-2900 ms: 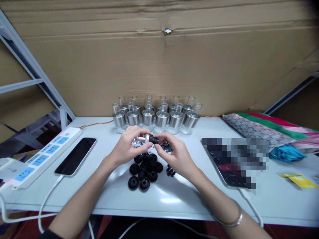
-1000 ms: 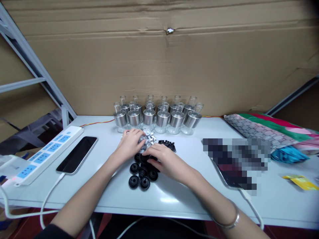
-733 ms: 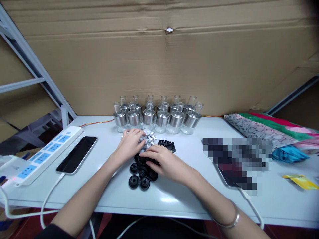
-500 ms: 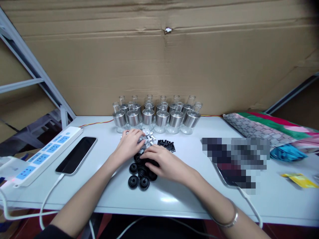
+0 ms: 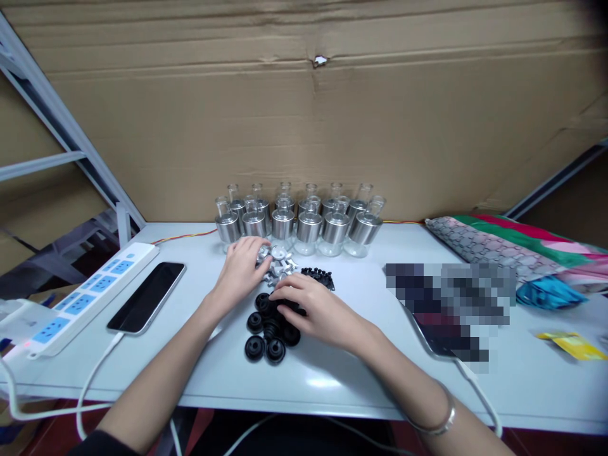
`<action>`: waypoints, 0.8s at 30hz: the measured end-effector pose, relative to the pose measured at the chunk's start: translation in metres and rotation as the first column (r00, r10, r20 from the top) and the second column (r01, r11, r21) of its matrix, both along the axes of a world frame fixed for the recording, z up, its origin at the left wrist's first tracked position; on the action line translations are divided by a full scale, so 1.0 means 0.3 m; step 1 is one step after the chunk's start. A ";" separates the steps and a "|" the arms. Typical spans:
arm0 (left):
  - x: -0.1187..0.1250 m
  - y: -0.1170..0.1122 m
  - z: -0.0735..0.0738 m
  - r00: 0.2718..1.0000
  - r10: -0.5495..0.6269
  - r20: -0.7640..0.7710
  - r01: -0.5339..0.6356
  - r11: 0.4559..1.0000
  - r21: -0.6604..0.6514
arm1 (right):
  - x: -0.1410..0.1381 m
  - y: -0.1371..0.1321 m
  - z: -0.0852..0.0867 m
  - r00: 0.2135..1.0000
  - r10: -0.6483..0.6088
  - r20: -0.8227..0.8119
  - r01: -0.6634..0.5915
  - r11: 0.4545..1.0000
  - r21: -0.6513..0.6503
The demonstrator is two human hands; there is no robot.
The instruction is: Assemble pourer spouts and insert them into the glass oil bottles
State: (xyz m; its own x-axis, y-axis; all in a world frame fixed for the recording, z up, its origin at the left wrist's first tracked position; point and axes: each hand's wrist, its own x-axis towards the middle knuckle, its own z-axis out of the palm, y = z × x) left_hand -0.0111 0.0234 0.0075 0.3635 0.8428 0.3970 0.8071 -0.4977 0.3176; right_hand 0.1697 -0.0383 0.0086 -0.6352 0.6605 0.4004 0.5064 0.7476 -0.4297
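My left hand (image 5: 241,271) rests on the white table (image 5: 332,367), fingers curled onto a small heap of silver metal parts (image 5: 279,261) and pinching one at the heap's left edge. My right hand (image 5: 317,310) lies over a pile of black round caps (image 5: 266,335), thumb and fingers closed round one cap at the top of the pile. A cluster of small black pieces (image 5: 319,276) sits just beyond my right hand. Behind both hands stand two rows of glass bottles with silver collars (image 5: 299,221).
A white power strip with blue sockets (image 5: 80,297) and a phone on a cable (image 5: 146,296) lie at the left. A blurred-out tablet (image 5: 446,304) and folded patterned cloth (image 5: 513,250) are at the right. A cardboard wall (image 5: 304,114) closes the back.
Earlier both hands held a silver and black piece together above the table. They have since dropped to the piles; my left hand has shifted slightly back towards the bottles.
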 end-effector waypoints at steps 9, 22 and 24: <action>0.003 0.003 -0.017 0.999 0.008 0.033 -0.010 0.999 0.051 | 0.002 0.002 0.003 0.999 -0.010 -0.039 0.012 0.998 0.057; -0.062 0.112 0.119 0.947 0.159 0.280 -0.236 0.934 0.268 | 0.075 0.090 0.106 0.827 -0.544 -0.146 0.562 0.789 0.248; -0.061 0.171 0.209 0.972 0.164 0.166 -0.197 0.957 0.212 | 0.109 0.163 0.182 0.836 -0.546 -0.055 0.534 0.784 0.316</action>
State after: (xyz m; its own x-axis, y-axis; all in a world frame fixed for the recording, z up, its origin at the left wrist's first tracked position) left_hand -0.0292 0.0748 0.0701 0.1377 0.7711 0.6217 0.8435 -0.4203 0.3344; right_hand 0.2023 0.0105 0.0633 -0.2303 0.7476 0.6229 0.8779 0.4358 -0.1984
